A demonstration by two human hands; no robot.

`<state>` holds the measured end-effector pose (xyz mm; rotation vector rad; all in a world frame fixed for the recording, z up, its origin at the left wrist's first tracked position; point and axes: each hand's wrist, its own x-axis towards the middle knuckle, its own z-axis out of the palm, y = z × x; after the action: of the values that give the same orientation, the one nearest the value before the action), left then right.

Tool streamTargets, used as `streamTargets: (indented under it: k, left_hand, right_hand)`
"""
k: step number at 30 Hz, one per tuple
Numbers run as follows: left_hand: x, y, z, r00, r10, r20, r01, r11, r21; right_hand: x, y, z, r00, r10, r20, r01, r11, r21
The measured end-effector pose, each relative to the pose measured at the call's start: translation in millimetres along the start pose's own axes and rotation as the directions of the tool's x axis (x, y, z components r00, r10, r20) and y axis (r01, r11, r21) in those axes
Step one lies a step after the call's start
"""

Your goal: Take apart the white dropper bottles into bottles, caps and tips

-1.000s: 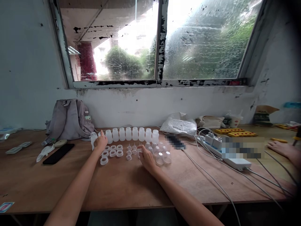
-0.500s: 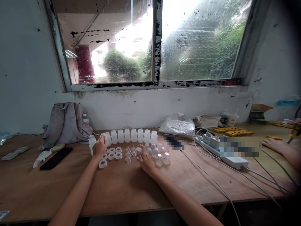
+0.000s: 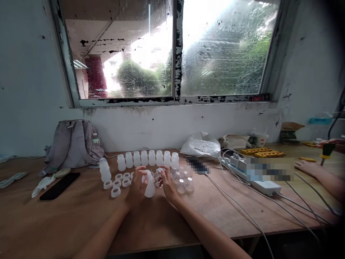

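Near the middle of the table, my left hand [image 3: 137, 189] is closed around a frosted baby bottle [image 3: 149, 187], which stands upright. Close to its right, my right hand [image 3: 167, 182] pinches a small translucent ring [image 3: 159, 171]; fingers cover part of it. A row of frosted bottles [image 3: 144, 158] stands behind both hands. White screw rings [image 3: 115, 192] lie in short rows left of my left hand. Several clear dome caps [image 3: 181, 186] sit right of my right hand. Clear nipples between the hands are mostly hidden. At the far left stands a bottle with a top [image 3: 105, 171].
A grey backpack [image 3: 74, 144], a black phone [image 3: 59, 186] and a white wrapper [image 3: 43, 185] are at left. A plastic bag [image 3: 201, 144], a power strip [image 3: 265, 186] with cables and yellow blocks [image 3: 269, 153] are at right. Another person's hand [image 3: 307, 168] rests farther right, near a screwdriver [image 3: 326, 151].
My left hand has moved right and toward me, bringing a bottle from the row's left end to the front of my right hand. The right hand still holds the ring.
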<state>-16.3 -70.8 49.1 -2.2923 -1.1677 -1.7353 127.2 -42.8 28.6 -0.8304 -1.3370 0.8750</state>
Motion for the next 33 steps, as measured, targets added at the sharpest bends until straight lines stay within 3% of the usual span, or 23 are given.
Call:
streamTargets:
  k: [5,12,16,19,23,29,33]
  left_hand:
    - [-19,-8,13.5,0.986,0.017,0.168,0.008,0.989,-0.148]
    - [-25,-23,26.0,0.940,-0.191,0.283,0.290,0.884,-0.367]
    - [-25,-31,27.5,0.886,-0.278,0.372,0.393,0.875,-0.283]
    - [-23,-31,24.0,0.872,-0.329,0.363,0.417,0.888,-0.195]
    - [-19,-23,14.9,0.891,-0.317,0.326,0.406,0.877,-0.258]
    - [-11,-21,1.5,0.914,-0.283,0.289,0.363,0.889,-0.278]
    - [-7,-32,-4.2,0.891,-0.367,0.266,0.438,0.849,-0.296]
  right_hand:
    - [-7,-9,-1,0.993,-0.117,-0.011,0.117,0.993,0.006]
    - [-9,-12,-2,0.977,-0.204,0.060,0.210,0.971,-0.110]
    - [-8,-14,-2,0.973,-0.219,0.074,0.228,0.964,-0.137]
    - [-6,-16,-5,0.970,-0.222,0.103,0.237,0.957,-0.170]
    - [-1,-16,-8,0.970,-0.212,0.122,0.231,0.956,-0.178]
    - [7,-10,-11,0.983,-0.112,0.145,0.122,0.991,-0.056]
    - [12,-5,-11,0.977,-0.038,0.211,0.028,0.998,0.051]
